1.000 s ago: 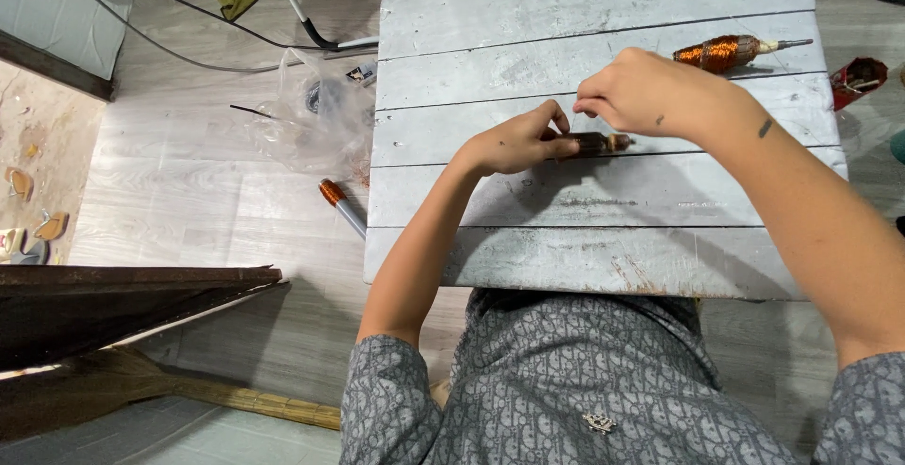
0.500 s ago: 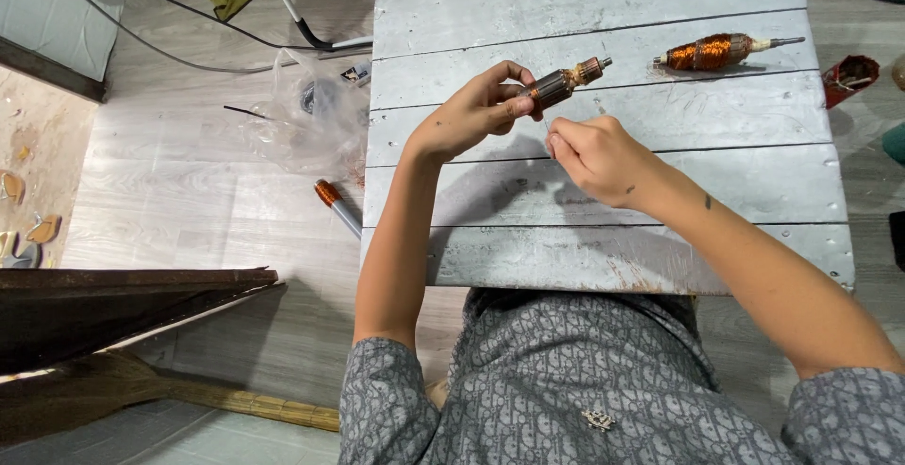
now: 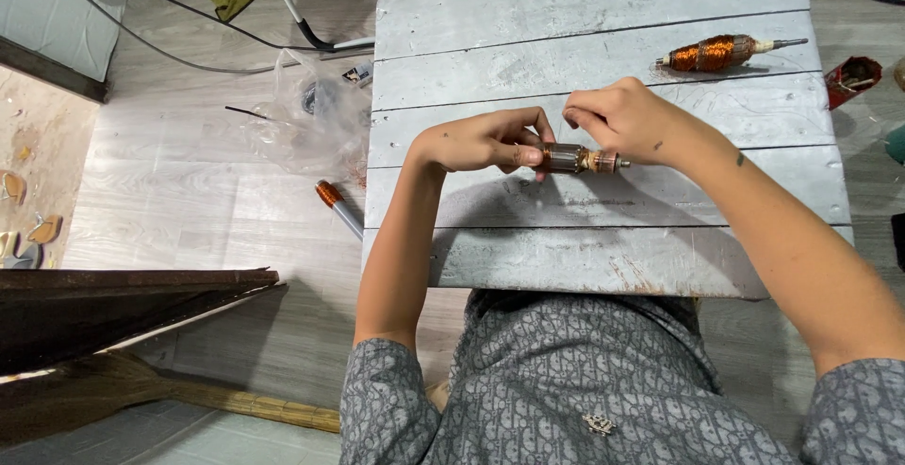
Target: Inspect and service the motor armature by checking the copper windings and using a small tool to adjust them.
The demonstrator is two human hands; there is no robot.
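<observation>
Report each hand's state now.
Left hand: shut on the brown cylindrical motor armature.
Right hand: shut on the same armature.

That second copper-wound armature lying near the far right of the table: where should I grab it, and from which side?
Likely best around the thick copper-wound middle of the spare armature, coming straight down from above. It lies flat and alone on the grey plank table, long axis left-right, its thin shaft pointing right, so fingers would close across the body from front and back.

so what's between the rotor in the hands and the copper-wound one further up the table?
Head view: only bare grey planks of the table between the held rotor and the copper-wound rotor.
</observation>
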